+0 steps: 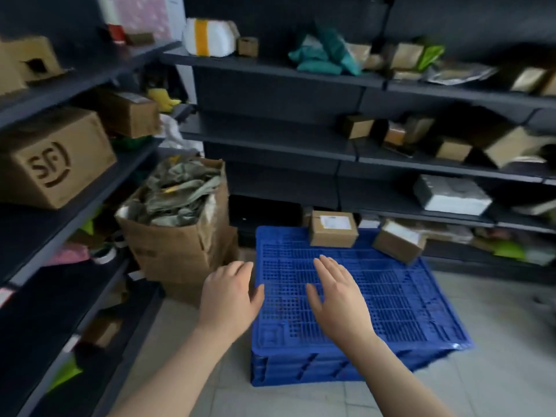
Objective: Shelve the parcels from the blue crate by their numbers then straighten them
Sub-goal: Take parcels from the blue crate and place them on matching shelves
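My left hand (pixel 230 296) and right hand (pixel 337 296) are spread open, holding nothing. Just beyond them the near parcel (pixel 332 228) lies on the blue crate (pixel 391 296), long axis crosswise, label up. The tilted parcel (pixel 400 240) sits farther right.

Single head cam, looking fwd and down, close over blue crate (pixel 355 296); shelves (pixel 270 136) ahead and left

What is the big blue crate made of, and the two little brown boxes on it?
The blue crate looks like hard moulded plastic: one even colour, a slight sheen, a grid of small holes. The upright box and the tilted box look like matt brown cardboard, with folded edges and white labels, probably paper, on top.
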Action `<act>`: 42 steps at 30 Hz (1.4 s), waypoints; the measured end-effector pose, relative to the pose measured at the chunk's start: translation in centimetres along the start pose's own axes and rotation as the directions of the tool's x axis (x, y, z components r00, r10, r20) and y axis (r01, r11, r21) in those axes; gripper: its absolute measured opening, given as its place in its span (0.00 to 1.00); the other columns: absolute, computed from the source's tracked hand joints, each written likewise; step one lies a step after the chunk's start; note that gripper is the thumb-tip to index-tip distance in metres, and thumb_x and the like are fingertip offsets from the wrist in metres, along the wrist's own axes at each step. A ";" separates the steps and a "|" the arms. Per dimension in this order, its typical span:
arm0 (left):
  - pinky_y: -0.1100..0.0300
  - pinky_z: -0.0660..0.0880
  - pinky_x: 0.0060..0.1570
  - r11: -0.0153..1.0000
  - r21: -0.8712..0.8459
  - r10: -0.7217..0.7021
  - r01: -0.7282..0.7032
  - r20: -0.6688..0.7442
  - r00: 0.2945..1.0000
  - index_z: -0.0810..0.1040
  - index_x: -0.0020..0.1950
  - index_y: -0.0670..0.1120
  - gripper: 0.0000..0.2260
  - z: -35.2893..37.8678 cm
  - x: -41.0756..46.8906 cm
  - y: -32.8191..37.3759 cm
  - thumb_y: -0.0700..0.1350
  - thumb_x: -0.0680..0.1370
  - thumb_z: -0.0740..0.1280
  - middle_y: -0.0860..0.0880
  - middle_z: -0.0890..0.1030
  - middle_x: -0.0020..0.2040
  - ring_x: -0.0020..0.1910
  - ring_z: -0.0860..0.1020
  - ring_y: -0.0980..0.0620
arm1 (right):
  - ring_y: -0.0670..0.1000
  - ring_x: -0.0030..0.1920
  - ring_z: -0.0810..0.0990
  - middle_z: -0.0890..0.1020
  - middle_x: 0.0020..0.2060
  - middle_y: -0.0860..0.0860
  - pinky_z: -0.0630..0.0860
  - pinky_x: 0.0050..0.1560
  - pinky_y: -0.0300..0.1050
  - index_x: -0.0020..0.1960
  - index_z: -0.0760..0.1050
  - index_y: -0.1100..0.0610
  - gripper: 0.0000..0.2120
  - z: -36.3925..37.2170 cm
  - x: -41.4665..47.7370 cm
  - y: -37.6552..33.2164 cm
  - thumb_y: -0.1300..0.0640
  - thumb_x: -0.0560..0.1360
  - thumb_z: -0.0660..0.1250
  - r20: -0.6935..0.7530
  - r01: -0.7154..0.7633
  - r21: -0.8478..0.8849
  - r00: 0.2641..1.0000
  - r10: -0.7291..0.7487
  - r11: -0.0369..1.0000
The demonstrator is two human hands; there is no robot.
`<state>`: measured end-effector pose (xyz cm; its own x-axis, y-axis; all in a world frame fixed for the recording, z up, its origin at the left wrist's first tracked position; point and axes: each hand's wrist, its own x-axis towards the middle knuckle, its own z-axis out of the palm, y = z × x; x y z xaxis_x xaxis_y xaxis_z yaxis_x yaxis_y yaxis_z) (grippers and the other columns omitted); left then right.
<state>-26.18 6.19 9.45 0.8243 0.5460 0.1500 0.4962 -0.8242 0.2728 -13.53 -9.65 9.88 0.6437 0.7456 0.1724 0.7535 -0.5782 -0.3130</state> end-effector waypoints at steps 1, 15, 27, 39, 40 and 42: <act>0.51 0.77 0.47 1.000 -0.015 0.025 -0.025 0.004 1.000 0.79 0.60 0.42 0.21 1.0 0.8 2.2 0.52 0.72 0.72 0.46 0.82 0.54 0.49 0.81 0.45 | 0.48 0.76 0.52 0.57 0.76 0.49 0.43 0.72 0.38 0.76 0.54 0.55 0.26 -0.9 -0.3 2.4 0.48 0.81 0.54 0.007 -0.029 -0.007 1.000 0.029 1.000; 0.55 0.65 0.67 0.995 0.015 0.095 -0.100 0.218 0.971 0.61 0.76 0.48 0.26 10.7 13.5 17.4 0.58 0.80 0.55 0.51 0.67 0.73 0.70 0.66 0.50 | 0.48 0.76 0.52 0.58 0.76 0.49 0.48 0.73 0.41 0.77 0.54 0.55 0.27 -4.1 3.3 23.5 0.47 0.81 0.54 0.068 -0.280 -0.015 0.958 0.280 0.960; 0.56 0.70 0.64 0.998 0.031 -0.070 0.063 0.337 0.939 0.62 0.76 0.48 0.27 19.0 29.5 15.6 0.58 0.80 0.56 0.50 0.67 0.73 0.68 0.69 0.50 | 0.49 0.75 0.54 0.59 0.75 0.49 0.51 0.74 0.42 0.76 0.55 0.55 0.26 2.9 19.1 32.8 0.48 0.81 0.54 0.205 -0.320 0.006 0.928 0.312 0.947; 0.54 0.72 0.62 0.966 0.030 -0.250 0.259 0.388 0.887 0.58 0.76 0.46 0.28 32.4 38.2 13.3 0.58 0.80 0.58 0.46 0.68 0.70 0.67 0.69 0.47 | 0.50 0.76 0.51 0.53 0.77 0.50 0.51 0.74 0.45 0.77 0.51 0.52 0.27 14.8 33.2 41.8 0.47 0.81 0.54 0.355 -0.232 -0.018 0.908 0.223 0.973; 0.55 0.72 0.61 0.962 0.022 -0.259 0.272 0.384 0.886 0.58 0.76 0.46 0.28 33.6 38.6 13.1 0.57 0.80 0.58 0.46 0.68 0.70 0.66 0.70 0.47 | 0.51 0.76 0.51 0.53 0.77 0.50 0.51 0.74 0.46 0.77 0.51 0.52 0.28 16.0 34.3 42.5 0.46 0.81 0.54 0.368 -0.224 -0.011 0.905 0.212 0.975; 0.54 0.74 0.59 0.954 -0.002 -0.276 0.299 0.375 0.885 0.58 0.76 0.46 0.28 36.0 39.4 12.9 0.57 0.79 0.59 0.45 0.68 0.69 0.65 0.71 0.47 | 0.52 0.76 0.51 0.52 0.77 0.51 0.50 0.74 0.46 0.77 0.51 0.52 0.28 18.4 36.4 43.8 0.46 0.81 0.55 0.392 -0.200 0.003 0.902 0.182 0.980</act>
<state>22.53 11.71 -15.31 0.6945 0.6545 -0.2989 0.7194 -0.6230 0.3072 40.42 -1.70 -14.72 0.6656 0.6967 -0.2675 0.6093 -0.7143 -0.3443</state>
